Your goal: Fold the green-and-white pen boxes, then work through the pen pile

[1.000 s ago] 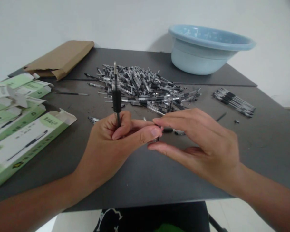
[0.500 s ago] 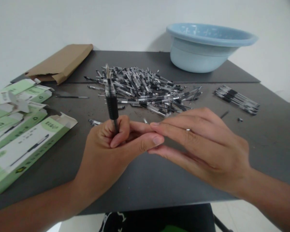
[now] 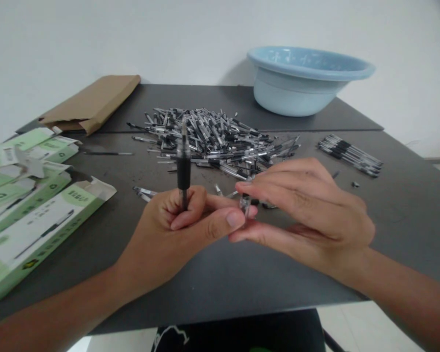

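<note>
An uncapped pen (image 3: pixel 184 164) with a black grip stands upright in my left hand (image 3: pixel 183 225), wrapped by its curled fingers. The thumb and fingertip of that hand also touch a small clear cap (image 3: pixel 245 203). My right hand (image 3: pixel 308 215) pinches this cap between thumb and fingertips, so both hands meet at it. Behind them lies a large pile of black and clear pens (image 3: pixel 212 137). A neat row of pens (image 3: pixel 350 154) rests to the right.
Green and white pen boxes (image 3: pixel 47 225) cover the left side. Farther back are a brown paper bag (image 3: pixel 95 102) and a light blue basin (image 3: pixel 297 88). A thin refill (image 3: pixel 108 153) and small loose pieces lie on the dark table (image 3: pixel 212 283).
The clear cap now shows between my fingertips, where it was hidden. My right hand's fingers have spread slightly apart around it. The held pen sits a little farther right and lower in view.
</note>
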Motion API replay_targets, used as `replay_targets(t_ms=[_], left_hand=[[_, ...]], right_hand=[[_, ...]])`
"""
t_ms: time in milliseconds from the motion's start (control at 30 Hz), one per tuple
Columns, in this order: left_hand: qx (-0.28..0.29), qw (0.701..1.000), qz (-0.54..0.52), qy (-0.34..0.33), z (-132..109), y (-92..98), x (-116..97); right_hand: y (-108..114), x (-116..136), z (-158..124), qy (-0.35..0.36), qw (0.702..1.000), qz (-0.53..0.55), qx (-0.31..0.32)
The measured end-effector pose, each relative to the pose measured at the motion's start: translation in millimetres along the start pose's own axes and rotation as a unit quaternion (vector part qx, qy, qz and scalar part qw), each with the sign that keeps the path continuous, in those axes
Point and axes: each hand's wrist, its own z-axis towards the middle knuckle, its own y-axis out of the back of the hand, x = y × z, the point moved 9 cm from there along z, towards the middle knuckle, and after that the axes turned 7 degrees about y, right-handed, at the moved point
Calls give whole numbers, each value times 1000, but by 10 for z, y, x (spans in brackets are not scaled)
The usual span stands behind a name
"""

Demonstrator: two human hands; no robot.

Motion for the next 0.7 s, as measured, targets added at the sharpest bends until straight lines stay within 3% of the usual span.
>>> replay_targets(t_ms=[167, 700], left_hand=[[17, 1000, -8, 9, 3, -43, -11], [-17, 1000, 11, 8, 17, -1, -9]], right_hand=[[-29, -56, -10, -3, 999, 38, -21], [-90, -3, -16, 31, 999, 3, 42]])
